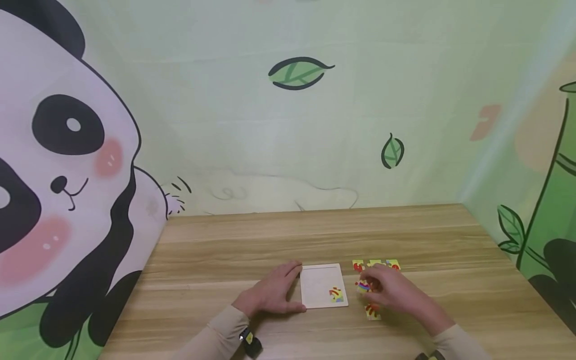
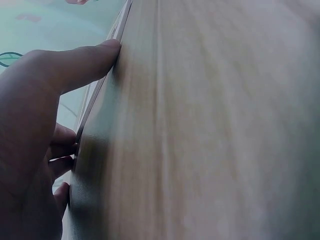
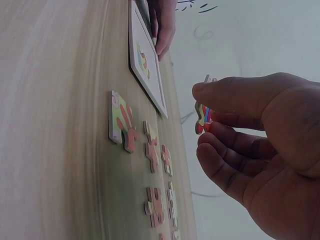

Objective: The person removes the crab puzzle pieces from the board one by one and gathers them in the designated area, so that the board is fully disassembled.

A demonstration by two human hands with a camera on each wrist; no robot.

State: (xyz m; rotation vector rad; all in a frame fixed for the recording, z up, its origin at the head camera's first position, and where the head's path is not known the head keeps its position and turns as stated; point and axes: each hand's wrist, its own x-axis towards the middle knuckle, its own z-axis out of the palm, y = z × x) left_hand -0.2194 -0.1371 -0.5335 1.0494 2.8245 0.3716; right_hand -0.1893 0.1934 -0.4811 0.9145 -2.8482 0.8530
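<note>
A white square puzzle tray [image 1: 317, 282] lies on the table, with one colourful puzzle piece [image 1: 336, 295] inside its near right corner. My left hand [image 1: 275, 291] rests at the tray's left side, thumb by the near corner and fingertips by the far one. In the left wrist view its thumb [image 2: 82, 65] touches the tray edge. Right of the tray, my right hand [image 1: 398, 292] pinches a rainbow-striped puzzle piece [image 3: 204, 116] between thumb and fingers, raised off the table. Below this hand lies a yellow-and-red puzzle piece [image 1: 372, 313].
Several loose puzzle pieces [image 3: 155, 207] lie on the wooden table [image 1: 216, 250] to the right of the tray, partly hidden by my right hand in the head view. A wall cloth [image 1: 225, 125] with a panda and leaves stands behind the table.
</note>
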